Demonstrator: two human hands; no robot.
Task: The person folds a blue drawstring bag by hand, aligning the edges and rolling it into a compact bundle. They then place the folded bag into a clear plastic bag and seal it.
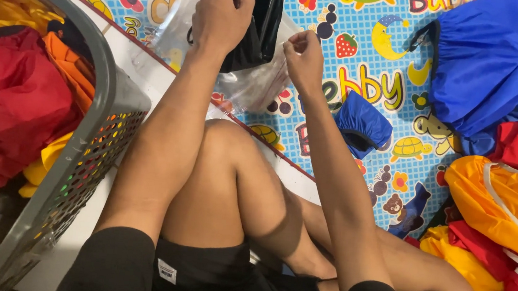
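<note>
Two hands: left hand [223,10] and right hand [303,58], upper centre. One black folded garment [259,28], one clear plastic bag [252,85], one grey laundry basket [91,148] at left, one small blue folded pouch [362,124] mid-frame, one patterned play mat [358,35].

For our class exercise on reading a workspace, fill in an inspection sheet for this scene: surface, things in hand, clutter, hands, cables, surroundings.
Surface: blue checked play mat with cartoon pictures on a white floor.
Things in hand: folded black fabric piece going into a clear plastic bag.
Clutter: small folded blue fabric piece on the mat; blue, red and yellow garments heaped at right.
Hands: left hand grips the black piece; right hand pinches the bag's edge.
Cables: nothing seen.
Surroundings: grey perforated plastic basket holding red, yellow and orange garments.
</note>
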